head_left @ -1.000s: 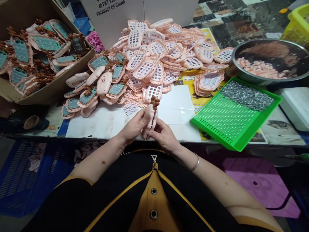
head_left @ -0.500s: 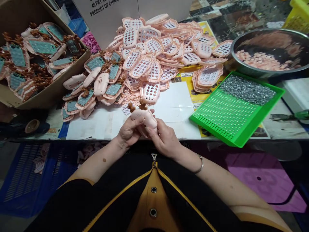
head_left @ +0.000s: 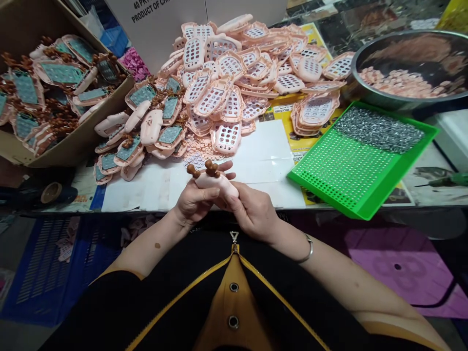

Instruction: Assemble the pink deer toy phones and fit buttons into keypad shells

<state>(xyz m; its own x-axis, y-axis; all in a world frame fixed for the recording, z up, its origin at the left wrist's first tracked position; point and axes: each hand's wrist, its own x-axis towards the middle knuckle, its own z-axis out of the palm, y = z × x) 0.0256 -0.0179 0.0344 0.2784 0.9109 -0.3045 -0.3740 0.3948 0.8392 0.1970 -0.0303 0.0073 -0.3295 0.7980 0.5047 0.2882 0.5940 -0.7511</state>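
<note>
Evidently both the left hand (head_left: 192,202) and the right hand (head_left: 252,212) are clenching a pink toy phone (head_left: 215,183), antlers beyond the fingertips, pressing its halves together; next, a firm even squeeze seems called for.

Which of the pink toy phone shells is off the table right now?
The antlered shell, gripped between left hand and right hand; the others lie heaped.

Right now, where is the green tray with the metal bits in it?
In the head view the green tray sits on the table at the person's right, tilted, just in front of the metal bowl and right of the white sheet.
</note>
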